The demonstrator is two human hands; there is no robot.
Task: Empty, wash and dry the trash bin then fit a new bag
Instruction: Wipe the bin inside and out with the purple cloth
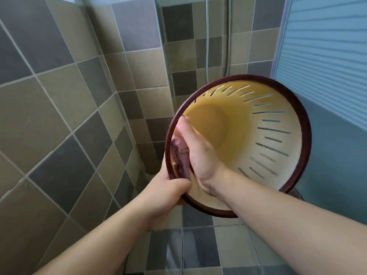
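Against the tiled corner of a shower stall, the trash bin [264, 135] is held up off the floor and tipped so its open mouth faces the camera, with its slotted cream wall and yellowish bottom on view inside a dark red rim. The left hand [170, 192] clenches that rim at its lower left edge, fingers curled round it from outside. The right hand [198, 153] reaches inside and presses a purplish cloth [180, 155] against the inner wall just under the rim, fingers wrapped about it. No rubbish shows inside, so emptying looks done; this is likely the wiping stage, washing or drying I cannot tell. Next the cloth probably needs working round the rest of the wall and bottom, the bin turned as it goes.
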